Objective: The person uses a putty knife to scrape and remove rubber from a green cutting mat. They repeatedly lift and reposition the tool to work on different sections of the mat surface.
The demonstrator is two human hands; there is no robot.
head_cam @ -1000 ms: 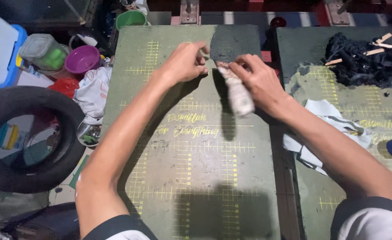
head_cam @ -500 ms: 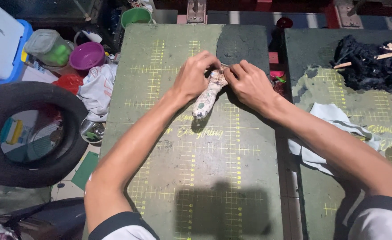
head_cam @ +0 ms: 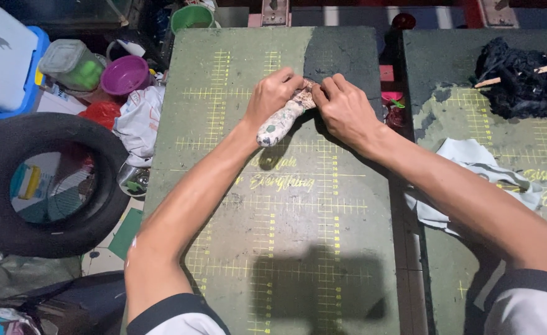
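Board: green printing board (head_cam: 273,248) with yellow grid lines fills the near ground, flat and bare at its near end, so the work sits at arm's reach further up.
Arms: both forearms stretch out over the board and meet near its far end, which puts the hands side by side over one small thing.
Rag: a stained, rolled rag (head_cam: 281,120) lies on the board's far half, one end loose and pointing back toward the person, the other end caught between the two hands; it touches the board along its length.
Left hand: left hand (head_cam: 272,94) is curled closed over the rag's upper part, fingers folded down, seemingly to pin it while it is rolled or wrung.
Right hand: right hand (head_cam: 347,111) is bent closed too, fingertips pinching the rag's top end just beside the left hand; the grip looks tight, though the fingers hide the end itself.
Tyre: black tyre (head_cam: 44,186) rests off the board's left edge, on the floor.
Second board: another board (head_cam: 503,260) lies to the right with a white cloth (head_cam: 472,167) draped on it, well apart from the hands.
Far left: purple bowl (head_cam: 125,74) and a green-lidded jar (head_cam: 72,64) crowd beside the board's far corner.
Far right: dark cloth heap (head_cam: 522,77) with wooden sticks (head_cam: 509,75) laid on it.
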